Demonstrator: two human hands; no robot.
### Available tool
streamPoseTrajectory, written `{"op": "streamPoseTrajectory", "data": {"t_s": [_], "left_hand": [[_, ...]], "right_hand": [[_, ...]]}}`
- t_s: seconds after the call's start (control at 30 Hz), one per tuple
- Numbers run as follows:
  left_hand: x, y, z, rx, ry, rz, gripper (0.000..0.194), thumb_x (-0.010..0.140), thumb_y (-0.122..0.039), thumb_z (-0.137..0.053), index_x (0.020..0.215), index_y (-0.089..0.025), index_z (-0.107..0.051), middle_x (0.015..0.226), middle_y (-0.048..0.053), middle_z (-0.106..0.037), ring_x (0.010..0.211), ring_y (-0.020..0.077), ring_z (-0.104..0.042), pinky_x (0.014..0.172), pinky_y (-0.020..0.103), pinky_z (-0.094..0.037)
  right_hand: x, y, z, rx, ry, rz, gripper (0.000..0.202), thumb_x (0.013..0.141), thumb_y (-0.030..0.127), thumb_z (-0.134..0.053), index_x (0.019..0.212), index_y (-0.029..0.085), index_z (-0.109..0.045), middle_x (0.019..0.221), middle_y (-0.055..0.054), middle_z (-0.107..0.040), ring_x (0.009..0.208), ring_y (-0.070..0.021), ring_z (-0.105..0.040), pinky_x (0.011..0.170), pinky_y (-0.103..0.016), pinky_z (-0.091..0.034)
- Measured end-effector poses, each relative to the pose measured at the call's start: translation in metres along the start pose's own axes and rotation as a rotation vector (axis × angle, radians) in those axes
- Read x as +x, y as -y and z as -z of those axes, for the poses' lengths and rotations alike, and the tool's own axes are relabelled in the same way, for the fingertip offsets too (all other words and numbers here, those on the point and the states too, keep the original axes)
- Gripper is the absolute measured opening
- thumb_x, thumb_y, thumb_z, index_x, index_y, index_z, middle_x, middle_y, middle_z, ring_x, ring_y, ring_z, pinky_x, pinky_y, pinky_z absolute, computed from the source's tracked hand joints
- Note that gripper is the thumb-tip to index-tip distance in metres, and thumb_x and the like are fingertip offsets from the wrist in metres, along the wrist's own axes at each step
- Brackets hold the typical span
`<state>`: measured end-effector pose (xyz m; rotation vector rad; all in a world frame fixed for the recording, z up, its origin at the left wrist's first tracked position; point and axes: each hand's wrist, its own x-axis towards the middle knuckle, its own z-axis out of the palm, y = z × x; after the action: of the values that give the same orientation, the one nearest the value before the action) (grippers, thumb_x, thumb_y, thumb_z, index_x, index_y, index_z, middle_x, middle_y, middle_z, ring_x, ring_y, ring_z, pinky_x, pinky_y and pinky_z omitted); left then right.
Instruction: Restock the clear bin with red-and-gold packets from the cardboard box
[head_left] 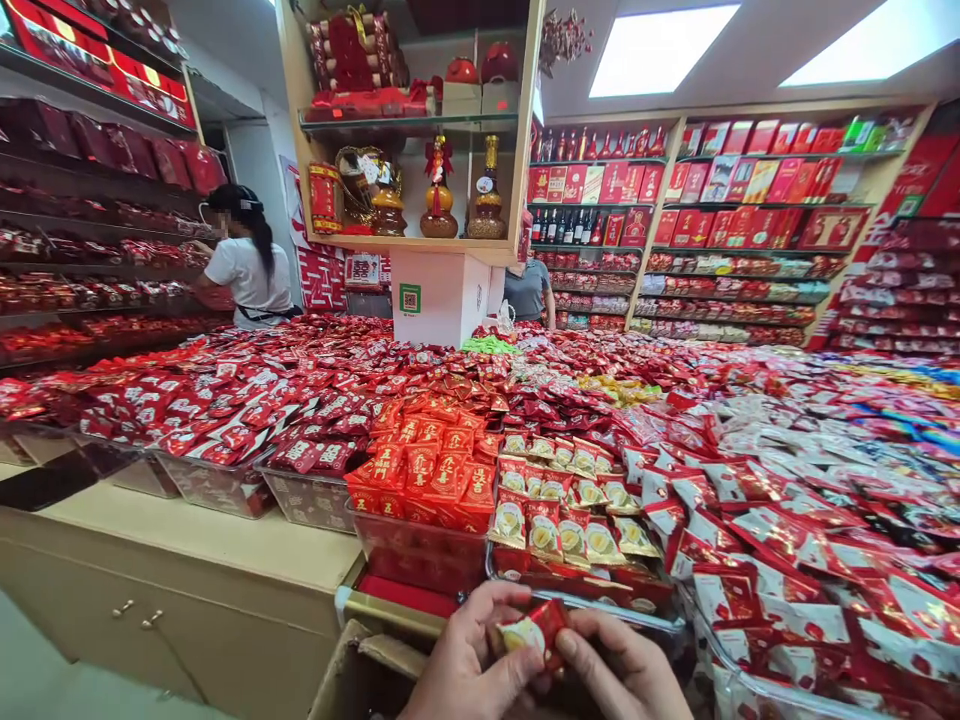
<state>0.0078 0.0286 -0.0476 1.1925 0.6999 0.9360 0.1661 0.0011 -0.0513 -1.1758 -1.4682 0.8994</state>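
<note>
A small red and cream candy packet (534, 632) is pinched between both my hands, low in the view. My left hand (480, 655) closes on its left side, thumb across the front. On its right edge, the thumb and fingers of my right hand (611, 665) grip it. Just beyond my hands lies a clear bin of similar red and cream packets (559, 525) in rows. An open cardboard box (382, 655) sits below, partly hidden by my left hand.
Plastic bins of bright red packets (431, 460) and white-red packets (795, 600) flank the middle bin. A beige cabinet (187, 600) runs along the left. A pillar with a display case (412, 130) rises behind the bins. One person (251, 260) stands at the left shelves, another (529, 290) behind the pillar.
</note>
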Motion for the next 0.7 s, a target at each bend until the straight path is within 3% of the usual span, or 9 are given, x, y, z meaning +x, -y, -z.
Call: {"op": "streamPoseTrajectory", "data": {"t_s": [0.17, 0.27, 0.33, 0.4, 0.43, 0.5, 0.57, 0.63, 0.7], "left_hand": [[0.004, -0.007, -0.001, -0.006, -0.019, 0.008, 0.039, 0.072, -0.033, -0.063, 0.101, -0.015, -0.045, 0.075, 0.004, -0.063, 0.057, 0.0115, -0.059, 0.052, 0.022, -0.045], [0.005, -0.007, 0.002, -0.012, 0.003, 0.018, 0.042, 0.076, -0.032, -0.059, 0.108, -0.017, -0.037, 0.079, 0.004, -0.064, 0.054, 0.0100, -0.059, 0.046, 0.018, -0.042], [0.006, -0.006, 0.004, -0.003, 0.038, 0.019, 0.045, 0.077, -0.032, -0.058, 0.113, -0.020, -0.032, 0.081, 0.003, -0.064, 0.050, 0.0083, -0.058, 0.042, 0.016, -0.038], [0.005, -0.004, 0.004, 0.012, 0.048, 0.007, 0.045, 0.078, -0.032, -0.057, 0.113, -0.020, -0.032, 0.084, 0.003, -0.063, 0.050, 0.0073, -0.057, 0.042, 0.015, -0.038], [0.005, -0.004, 0.003, 0.018, 0.042, -0.006, 0.043, 0.078, -0.031, -0.057, 0.112, -0.020, -0.032, 0.085, 0.003, -0.063, 0.052, 0.0072, -0.057, 0.043, 0.016, -0.038], [0.004, -0.005, 0.002, 0.022, 0.036, -0.028, 0.041, 0.079, -0.028, -0.057, 0.112, -0.021, -0.033, 0.085, 0.003, -0.062, 0.056, 0.0076, -0.057, 0.048, 0.017, -0.040], [0.003, -0.007, 0.001, 0.017, 0.049, -0.031, 0.042, 0.078, -0.026, -0.058, 0.112, -0.021, -0.034, 0.084, 0.002, -0.061, 0.060, 0.0085, -0.058, 0.052, 0.019, -0.042], [0.001, -0.009, 0.000, 0.013, 0.071, -0.021, 0.043, 0.076, -0.024, -0.060, 0.112, -0.020, -0.036, 0.084, 0.001, -0.060, 0.066, 0.0101, -0.059, 0.059, 0.021, -0.043], [0.001, -0.010, 0.001, -0.007, 0.083, -0.023, 0.043, 0.076, -0.023, -0.061, 0.112, -0.020, -0.037, 0.083, 0.001, -0.059, 0.072, 0.0107, -0.058, 0.065, 0.022, -0.043]], "right_hand": [[0.000, 0.007, 0.005, 0.154, -0.119, -0.110, 0.025, 0.074, 0.040, -0.057, 0.082, 0.017, -0.064, 0.068, -0.003, -0.064, 0.057, -0.0139, -0.056, 0.055, -0.023, -0.047], [-0.006, 0.005, 0.006, 0.230, -0.106, -0.084, 0.034, 0.079, 0.034, -0.052, 0.112, 0.025, -0.054, 0.100, -0.007, -0.063, 0.085, -0.0180, -0.060, 0.073, -0.029, -0.050], [-0.010, 0.002, 0.008, 0.172, -0.041, 0.006, 0.044, 0.078, 0.024, -0.050, 0.122, 0.030, -0.045, 0.128, -0.006, -0.047, 0.117, -0.0207, -0.042, 0.095, -0.036, -0.038], [-0.012, 0.000, 0.010, 0.112, 0.039, 0.089, 0.049, 0.076, 0.015, -0.049, 0.122, 0.030, -0.045, 0.139, -0.003, -0.031, 0.130, -0.0210, -0.020, 0.104, -0.041, -0.021], [-0.012, -0.002, 0.010, 0.115, 0.070, 0.106, 0.050, 0.075, 0.013, -0.048, 0.122, 0.030, -0.045, 0.140, -0.003, -0.028, 0.130, -0.0212, -0.017, 0.105, -0.043, -0.017], [-0.012, -0.004, 0.008, 0.197, 0.095, 0.087, 0.049, 0.077, 0.013, -0.048, 0.123, 0.031, -0.040, 0.140, -0.006, -0.029, 0.128, -0.0221, -0.025, 0.103, -0.044, -0.023], [-0.010, -0.005, 0.005, 0.303, 0.042, 0.047, 0.047, 0.080, 0.018, -0.049, 0.124, 0.030, -0.035, 0.132, -0.010, -0.039, 0.118, -0.0220, -0.041, 0.096, -0.042, -0.037], [-0.010, -0.006, 0.001, 0.362, -0.033, 0.017, 0.043, 0.081, 0.021, -0.051, 0.120, 0.027, -0.036, 0.117, -0.011, -0.053, 0.105, -0.0211, -0.053, 0.086, -0.038, -0.045], [-0.011, -0.006, 0.000, 0.388, -0.063, 0.013, 0.038, 0.080, 0.023, -0.054, 0.115, 0.027, -0.041, 0.110, -0.010, -0.057, 0.099, -0.0206, -0.056, 0.080, -0.034, -0.049]]}}
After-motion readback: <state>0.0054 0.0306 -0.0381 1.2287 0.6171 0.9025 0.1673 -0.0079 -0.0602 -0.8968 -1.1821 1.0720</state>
